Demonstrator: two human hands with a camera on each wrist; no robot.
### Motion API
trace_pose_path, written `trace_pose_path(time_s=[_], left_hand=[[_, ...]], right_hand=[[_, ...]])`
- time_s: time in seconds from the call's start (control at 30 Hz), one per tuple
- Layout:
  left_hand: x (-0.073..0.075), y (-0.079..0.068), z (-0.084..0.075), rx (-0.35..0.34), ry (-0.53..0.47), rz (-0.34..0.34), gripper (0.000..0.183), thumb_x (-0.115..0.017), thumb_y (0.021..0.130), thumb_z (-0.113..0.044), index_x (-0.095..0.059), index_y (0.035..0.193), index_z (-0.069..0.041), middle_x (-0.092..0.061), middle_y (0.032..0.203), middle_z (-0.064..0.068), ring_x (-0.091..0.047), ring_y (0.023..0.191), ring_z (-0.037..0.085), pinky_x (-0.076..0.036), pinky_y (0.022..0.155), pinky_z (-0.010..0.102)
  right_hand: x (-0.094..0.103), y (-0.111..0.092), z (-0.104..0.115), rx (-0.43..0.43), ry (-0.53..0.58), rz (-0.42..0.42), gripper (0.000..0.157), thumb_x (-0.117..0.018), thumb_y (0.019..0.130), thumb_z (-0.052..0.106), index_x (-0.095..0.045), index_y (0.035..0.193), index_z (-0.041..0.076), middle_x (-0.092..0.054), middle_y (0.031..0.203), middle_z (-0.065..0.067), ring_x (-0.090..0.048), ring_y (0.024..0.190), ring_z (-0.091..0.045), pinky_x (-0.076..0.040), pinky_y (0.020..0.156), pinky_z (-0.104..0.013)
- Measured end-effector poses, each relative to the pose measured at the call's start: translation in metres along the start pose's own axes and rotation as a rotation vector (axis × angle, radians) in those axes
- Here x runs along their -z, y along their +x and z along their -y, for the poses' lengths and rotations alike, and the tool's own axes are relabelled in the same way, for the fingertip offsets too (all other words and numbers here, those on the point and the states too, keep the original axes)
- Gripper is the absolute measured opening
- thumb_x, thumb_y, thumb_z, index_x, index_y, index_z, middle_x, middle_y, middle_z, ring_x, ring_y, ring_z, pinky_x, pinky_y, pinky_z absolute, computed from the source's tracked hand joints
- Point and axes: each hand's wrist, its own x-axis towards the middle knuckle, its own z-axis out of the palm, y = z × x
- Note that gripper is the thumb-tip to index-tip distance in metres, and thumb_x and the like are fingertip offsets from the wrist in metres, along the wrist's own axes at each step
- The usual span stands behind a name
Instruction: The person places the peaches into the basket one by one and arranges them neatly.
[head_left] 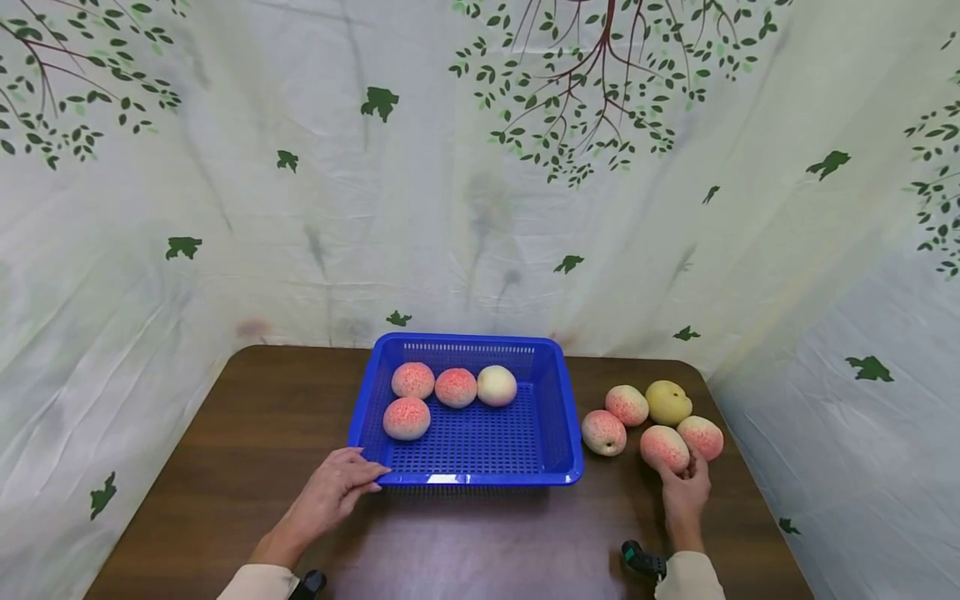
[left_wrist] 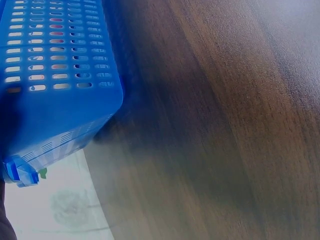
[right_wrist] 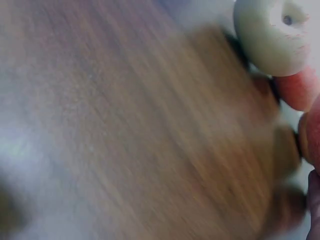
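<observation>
Pale, creased sheeting printed with green leaves and thin brown branches backs a dark, wood-grained counter with rounded far corners and a soft sheen. At left, the left hand has its grip pinched on the near-left corner of a glossy blue plastic basket. Slotted walls and a mesh floor hold four round fruits towards the far left — three speckled pink, the rightmost creamy. Right of the basket stand two blushed fruits, then a smooth yellow fruit farther back. Nearer, the right hand has its grip round a speckled peach — another pinkish fruit just beside it, right.
</observation>
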Motion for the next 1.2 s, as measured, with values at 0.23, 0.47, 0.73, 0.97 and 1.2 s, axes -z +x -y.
trace_pose_path(time_s=[0.23, 0.47, 0.73, 0.97, 1.2], left_hand=[[0.001, 0.001, -0.001, 0.011, 0.010, 0.010, 0.051, -0.040, 0.097, -0.039, -0.075, 0.092, -0.003, -0.074, 0.085, 0.003, -0.064, 0.076, 0.017, -0.041, 0.084, 0.039], [0.001, 0.001, -0.001, 0.004, 0.016, 0.013, 0.052, -0.039, 0.098, -0.039, -0.075, 0.092, -0.002, -0.074, 0.085, 0.003, -0.063, 0.076, 0.017, -0.041, 0.083, 0.040], [-0.001, 0.002, 0.000, -0.033, 0.027, 0.003, 0.051, -0.039, 0.099, -0.038, -0.075, 0.091, -0.002, -0.074, 0.085, 0.005, -0.065, 0.076, 0.019, -0.042, 0.082, 0.040], [0.000, 0.001, -0.001, -0.029, 0.039, 0.009, 0.050, -0.040, 0.099, -0.038, -0.075, 0.091, -0.003, -0.074, 0.085, 0.005, -0.065, 0.077, 0.019, -0.042, 0.083, 0.039], [0.000, 0.001, 0.000, -0.028, 0.031, 0.014, 0.037, -0.051, 0.096, -0.032, -0.075, 0.093, -0.003, -0.074, 0.087, 0.005, -0.066, 0.078, 0.019, -0.043, 0.086, 0.037]], right_hand=[[0.004, -0.009, 0.019, 0.042, 0.112, -0.026, 0.071, -0.078, 0.082, 0.013, -0.039, 0.142, 0.006, -0.042, 0.138, -0.010, -0.042, 0.124, -0.014, -0.041, 0.092, -0.009], [-0.007, -0.020, 0.046, 0.096, 0.206, -0.024, 0.067, -0.076, 0.083, 0.008, -0.041, 0.140, 0.006, -0.046, 0.131, -0.004, -0.047, 0.118, -0.011, -0.044, 0.087, -0.008], [-0.028, -0.032, 0.072, 0.155, 0.351, 0.016, 0.058, -0.072, 0.081, -0.007, -0.045, 0.132, 0.002, -0.051, 0.120, 0.000, -0.052, 0.111, -0.010, -0.048, 0.082, -0.010], [-0.057, -0.041, 0.091, 0.195, 0.359, 0.118, 0.063, -0.072, 0.080, -0.011, -0.043, 0.136, -0.002, -0.051, 0.123, -0.002, -0.054, 0.109, -0.011, -0.048, 0.086, -0.012], [-0.089, -0.050, 0.106, 0.212, 0.339, 0.236, 0.069, -0.075, 0.074, -0.014, -0.044, 0.135, -0.002, -0.050, 0.124, -0.004, -0.056, 0.106, -0.013, -0.050, 0.086, -0.016]])
